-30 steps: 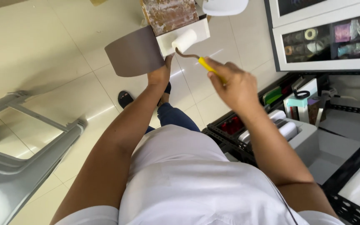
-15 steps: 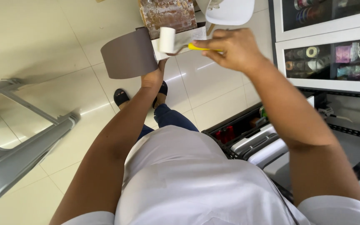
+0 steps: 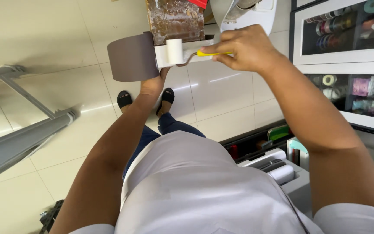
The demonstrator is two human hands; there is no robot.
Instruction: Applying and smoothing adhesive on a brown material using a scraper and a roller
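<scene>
My right hand (image 3: 247,47) grips the yellow handle of a small paint roller (image 3: 175,51); its white sleeve rests on the white edge of a board. My left hand (image 3: 153,85) holds that board (image 3: 133,56) from below: a flat piece with a grey-brown face and a white end (image 3: 191,47). Just beyond the roller sits a brown, rough-textured panel (image 3: 176,19). My fingers under the board are mostly hidden.
A grey metal chair frame (image 3: 18,130) stands on the tiled floor at left. A white-framed glass cabinet (image 3: 347,56) with ribbon rolls is at right. Below it lies an open black case (image 3: 273,151) with tools and white rolls. A white bucket (image 3: 247,13) sits at the top.
My right hand has carried the roller up and leftward onto the board's white end. The view has tilted, and the board now appears lower in frame.
</scene>
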